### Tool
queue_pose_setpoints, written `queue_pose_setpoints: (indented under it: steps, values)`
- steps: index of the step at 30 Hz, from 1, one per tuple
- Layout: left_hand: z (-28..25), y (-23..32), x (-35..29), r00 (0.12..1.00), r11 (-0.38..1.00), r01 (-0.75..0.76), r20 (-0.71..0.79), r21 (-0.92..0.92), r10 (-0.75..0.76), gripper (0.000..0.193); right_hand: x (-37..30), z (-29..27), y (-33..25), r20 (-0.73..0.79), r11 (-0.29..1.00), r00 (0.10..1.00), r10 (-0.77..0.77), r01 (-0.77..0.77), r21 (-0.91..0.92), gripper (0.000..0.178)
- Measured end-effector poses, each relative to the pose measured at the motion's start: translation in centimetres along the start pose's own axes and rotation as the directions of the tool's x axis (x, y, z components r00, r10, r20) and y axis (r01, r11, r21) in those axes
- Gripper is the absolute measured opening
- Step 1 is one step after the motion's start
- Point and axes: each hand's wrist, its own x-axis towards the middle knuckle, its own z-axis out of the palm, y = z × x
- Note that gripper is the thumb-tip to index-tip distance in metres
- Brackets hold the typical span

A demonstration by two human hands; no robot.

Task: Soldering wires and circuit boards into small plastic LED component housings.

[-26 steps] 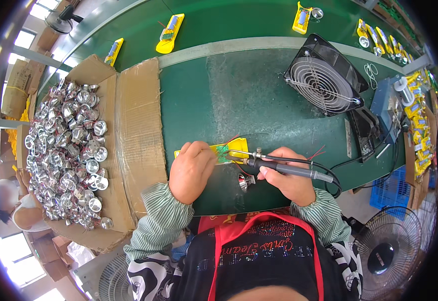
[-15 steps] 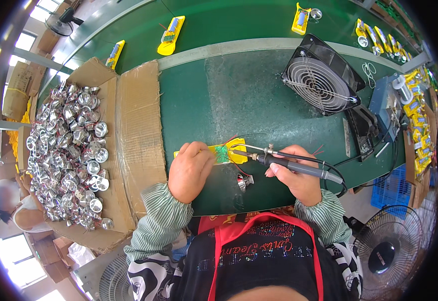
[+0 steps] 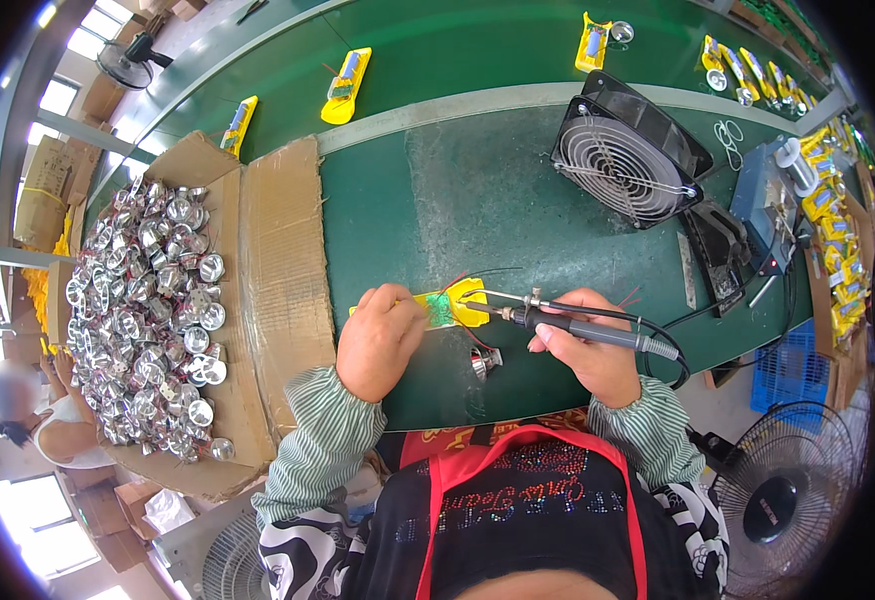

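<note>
My left hand [image 3: 381,343] is closed over the left end of a yellow plastic lamp housing [image 3: 472,308] lying on the green bench. A small green circuit board [image 3: 439,309] with thin red and black wires shows in the housing. In my right hand [image 3: 591,348] I grip a soldering iron [image 3: 579,328], its handle pointing right. A thin metal tube clamped along the iron ends close to the tip. That tip lies over the housing near the board's right edge; whether it touches cannot be made out. Just below rests a shiny reflector cup [image 3: 481,362] on a red wire.
At left, a cardboard box [image 3: 282,220] holds many reflector cups [image 3: 147,320]. A black square fan [image 3: 625,170] and a blue-grey soldering station [image 3: 762,195] stand at right, with the iron's cable trailing there. Further yellow housings [image 3: 347,85] lie beyond the bench's metal rail. A person [image 3: 57,425] sits far left.
The whole view has shifted slightly. My hands, the iron and the housing keep nearly the same places relative to each other.
</note>
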Motion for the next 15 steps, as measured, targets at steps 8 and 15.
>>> queue_pose_setpoints:
  steps: [8,15]
  values:
    - [-2.9,-1.6,-0.6,1.0,0.997,0.018,0.021,0.071,-0.019,0.025,0.0,-0.4,-0.4,-0.056,0.999,0.998,-0.007,0.01,0.052,0.019]
    - [-1.1,0.2,-0.4,0.998,0.985,-0.064,-0.032,-0.163,0.06,0.022,0.2,-0.2,-0.7,-0.025,1.0,1.0,-0.012,0.013,0.025,0.017]
